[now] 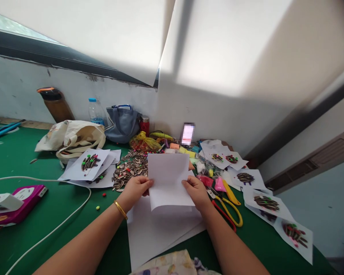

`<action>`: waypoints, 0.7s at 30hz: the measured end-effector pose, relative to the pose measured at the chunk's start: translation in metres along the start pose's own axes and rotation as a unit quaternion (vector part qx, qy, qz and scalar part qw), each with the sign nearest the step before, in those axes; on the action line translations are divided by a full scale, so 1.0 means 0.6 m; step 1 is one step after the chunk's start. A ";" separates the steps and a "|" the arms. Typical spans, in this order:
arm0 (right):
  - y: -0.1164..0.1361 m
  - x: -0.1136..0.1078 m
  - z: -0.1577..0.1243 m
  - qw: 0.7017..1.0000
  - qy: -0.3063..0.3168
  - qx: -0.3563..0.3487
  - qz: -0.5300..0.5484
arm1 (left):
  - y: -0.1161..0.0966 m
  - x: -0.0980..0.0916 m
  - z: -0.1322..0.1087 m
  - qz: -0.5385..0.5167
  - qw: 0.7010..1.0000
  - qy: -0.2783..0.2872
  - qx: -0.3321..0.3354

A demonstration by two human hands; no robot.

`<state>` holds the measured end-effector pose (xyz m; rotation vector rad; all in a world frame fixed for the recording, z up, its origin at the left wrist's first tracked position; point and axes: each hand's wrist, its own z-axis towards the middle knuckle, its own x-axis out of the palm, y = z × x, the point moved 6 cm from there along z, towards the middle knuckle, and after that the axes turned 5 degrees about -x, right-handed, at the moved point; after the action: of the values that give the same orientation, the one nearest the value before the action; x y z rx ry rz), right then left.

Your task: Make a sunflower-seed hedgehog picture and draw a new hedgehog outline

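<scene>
One pale patterned cloth (166,264): nearest, at the bottom edge of the view.
Plain white paper (149,235): overlapping sheets flat on the green tabletop (106,248), below the raised sheet.
Left hand (136,191): gold bangle at the wrist; grip closed to a pinch, thumb on top, on the left edge of the raised sheet.
Right hand (195,191): grip likewise pinched at the right edge.
Raised white paper sheet (169,183): between both hands, above the flat paper, its lower edge curling.
Step in hand: apparently handling this single sheet; it looks blank on the visible side.
Next move: would call for both pinches to stay level, so the thin paper does not crease.
Yellow-handled metal scissors (240,218): just beside the right forearm, with a slim yellow plastic cutter (231,193) beyond.
Magenta box-shaped device (31,204): far left of the left forearm, near a white cable (57,226).
Striped seeds (134,168): loose heap beyond the left hand.
Seed-decorated white cards (89,164): overlapping to the left; more decorated cards (266,202) fan along the right.
Blue-grey fabric bag (122,124): near the wall, beside a blue-capped clear plastic bottle (96,112).
Lit upright phone (187,133): by the wall.
</scene>
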<state>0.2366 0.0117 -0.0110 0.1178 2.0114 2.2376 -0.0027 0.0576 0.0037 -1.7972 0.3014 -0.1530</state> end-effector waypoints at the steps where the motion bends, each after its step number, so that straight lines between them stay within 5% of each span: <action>1: 0.001 0.000 0.000 1.000 -0.007 -0.006 -0.003 | 0.000 -0.003 0.000 -0.010 1.000 -0.012 0.001; 8: 0.012 -0.001 -0.001 0.998 -0.045 -0.051 0.011 | 0.007 0.034 -0.022 -0.093 0.984 0.130 -0.077; 15: 0.027 -0.004 -0.004 0.994 -0.059 -0.083 -0.023 | 0.008 0.004 -0.003 0.015 1.000 -0.019 -0.019; 21: 0.023 -0.005 -0.003 0.994 -0.073 -0.076 0.041 | 0.007 0.033 -0.022 -0.067 0.990 0.109 -0.061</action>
<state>0.2385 0.0080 0.0025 0.3419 1.7871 2.3463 0.0124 0.0386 0.0020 -1.9261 0.3513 -0.4362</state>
